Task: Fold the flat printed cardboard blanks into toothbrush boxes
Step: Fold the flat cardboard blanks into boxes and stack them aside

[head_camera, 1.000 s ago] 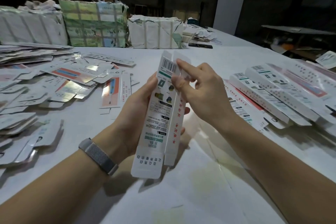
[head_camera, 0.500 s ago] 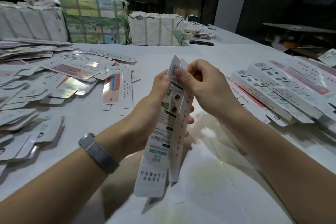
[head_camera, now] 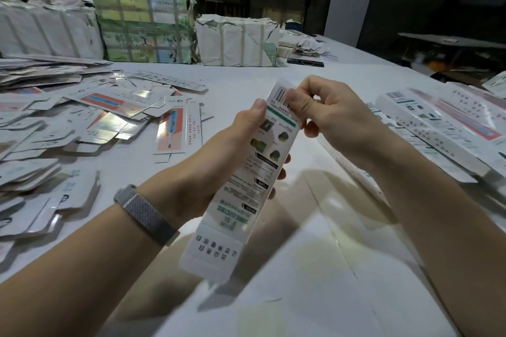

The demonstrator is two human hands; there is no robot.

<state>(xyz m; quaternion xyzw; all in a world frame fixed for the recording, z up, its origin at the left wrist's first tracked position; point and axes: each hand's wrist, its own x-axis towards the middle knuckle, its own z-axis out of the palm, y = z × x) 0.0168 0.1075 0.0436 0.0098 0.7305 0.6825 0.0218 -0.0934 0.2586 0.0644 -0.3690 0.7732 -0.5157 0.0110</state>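
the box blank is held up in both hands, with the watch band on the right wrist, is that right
Not quite. The box blank is held up by the left hand and the right hand, but the watch band is on the left wrist, not the right. The head view shows it.

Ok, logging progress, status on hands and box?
Left hand grips box mid-body. Right hand pinches its top flap. Nothing in the way.
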